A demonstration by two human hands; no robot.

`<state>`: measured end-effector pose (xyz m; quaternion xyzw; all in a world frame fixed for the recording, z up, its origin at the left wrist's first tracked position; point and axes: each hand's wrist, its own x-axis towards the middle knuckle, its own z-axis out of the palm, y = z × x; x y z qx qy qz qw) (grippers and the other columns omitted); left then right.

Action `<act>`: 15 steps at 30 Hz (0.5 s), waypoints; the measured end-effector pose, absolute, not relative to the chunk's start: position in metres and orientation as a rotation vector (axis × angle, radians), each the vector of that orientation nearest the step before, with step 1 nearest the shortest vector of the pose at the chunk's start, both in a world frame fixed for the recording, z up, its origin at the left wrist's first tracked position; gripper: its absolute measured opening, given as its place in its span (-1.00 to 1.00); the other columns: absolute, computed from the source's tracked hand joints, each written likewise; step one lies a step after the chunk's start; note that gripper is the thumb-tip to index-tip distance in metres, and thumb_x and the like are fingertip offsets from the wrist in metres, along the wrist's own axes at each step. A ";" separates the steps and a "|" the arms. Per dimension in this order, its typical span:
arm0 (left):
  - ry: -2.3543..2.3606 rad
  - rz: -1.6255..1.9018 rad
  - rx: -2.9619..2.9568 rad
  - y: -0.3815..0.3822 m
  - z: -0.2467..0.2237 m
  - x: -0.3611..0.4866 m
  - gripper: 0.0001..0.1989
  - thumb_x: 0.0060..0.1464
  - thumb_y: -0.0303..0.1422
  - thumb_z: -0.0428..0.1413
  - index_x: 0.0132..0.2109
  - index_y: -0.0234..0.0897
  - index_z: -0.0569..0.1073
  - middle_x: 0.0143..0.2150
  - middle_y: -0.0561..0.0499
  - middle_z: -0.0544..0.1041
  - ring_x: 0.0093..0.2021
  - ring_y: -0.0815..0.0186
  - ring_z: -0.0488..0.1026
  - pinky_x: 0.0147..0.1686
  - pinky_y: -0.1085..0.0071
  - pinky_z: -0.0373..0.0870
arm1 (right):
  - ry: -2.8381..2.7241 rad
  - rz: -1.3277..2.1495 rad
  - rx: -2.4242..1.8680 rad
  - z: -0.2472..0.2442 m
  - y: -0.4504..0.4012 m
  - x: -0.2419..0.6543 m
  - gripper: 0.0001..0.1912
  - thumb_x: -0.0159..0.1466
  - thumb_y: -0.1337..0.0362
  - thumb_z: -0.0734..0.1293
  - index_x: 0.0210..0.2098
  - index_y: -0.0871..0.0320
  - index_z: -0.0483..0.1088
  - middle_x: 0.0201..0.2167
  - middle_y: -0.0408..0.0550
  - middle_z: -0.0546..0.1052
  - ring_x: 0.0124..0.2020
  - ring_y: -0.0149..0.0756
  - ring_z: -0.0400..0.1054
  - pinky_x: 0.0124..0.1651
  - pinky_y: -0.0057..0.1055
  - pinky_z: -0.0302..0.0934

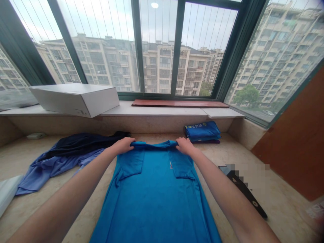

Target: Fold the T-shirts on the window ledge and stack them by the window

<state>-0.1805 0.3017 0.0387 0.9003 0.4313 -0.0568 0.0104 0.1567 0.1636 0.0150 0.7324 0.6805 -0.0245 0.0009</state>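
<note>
A blue shirt (157,192) lies spread on the stone counter, its sleeves folded inward over the body. My left hand (124,145) pinches its far left corner near the shoulder. At the opposite far corner, my right hand (186,146) has its fingers closed on the same edge. Between the two hands the collar edge is drawn out and slightly rolled. A small pale label shows on the right side of the fabric. Some fingertips are hidden by the cloth.
Dark and violet-blue clothes (63,155) lie crumpled at left. Behind my right hand sits a folded blue bundle (202,131). A black object (245,194), partly pixelated, rests at right. On the windowsill are a white box (76,98) and a red-brown board (179,103).
</note>
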 end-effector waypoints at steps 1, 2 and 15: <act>1.352 -0.179 2.811 0.303 0.038 -0.182 -0.67 0.20 -0.32 0.11 0.09 -0.21 0.53 0.11 -0.14 0.60 0.11 0.06 0.53 -0.03 0.34 0.44 | 2.141 -0.086 2.302 0.016 0.163 0.158 -0.72 0.42 0.25 0.26 0.08 0.16 0.43 0.13 0.18 0.52 0.18 -0.01 0.36 0.11 -0.21 0.14; 1.354 -0.178 2.815 0.304 0.038 -0.183 -0.69 0.21 -0.31 0.10 0.06 -0.21 0.54 0.10 -0.14 0.60 0.10 0.06 0.53 -0.04 0.34 0.45 | 2.145 -0.097 2.303 0.016 0.163 0.160 -0.72 0.43 0.25 0.24 0.09 0.17 0.41 0.11 0.18 0.53 0.16 -0.01 0.38 0.10 -0.22 0.14; 1.296 -0.122 2.871 0.309 0.039 -0.193 -0.68 0.19 -0.07 0.09 -0.15 -0.22 0.52 -0.05 -0.18 0.59 -0.04 0.02 0.55 -0.18 0.30 0.42 | 2.206 -0.292 2.198 0.022 0.159 0.184 -0.64 0.29 0.09 0.43 0.04 0.04 0.50 0.08 -0.03 0.60 0.10 -0.09 0.46 -0.04 -0.38 0.23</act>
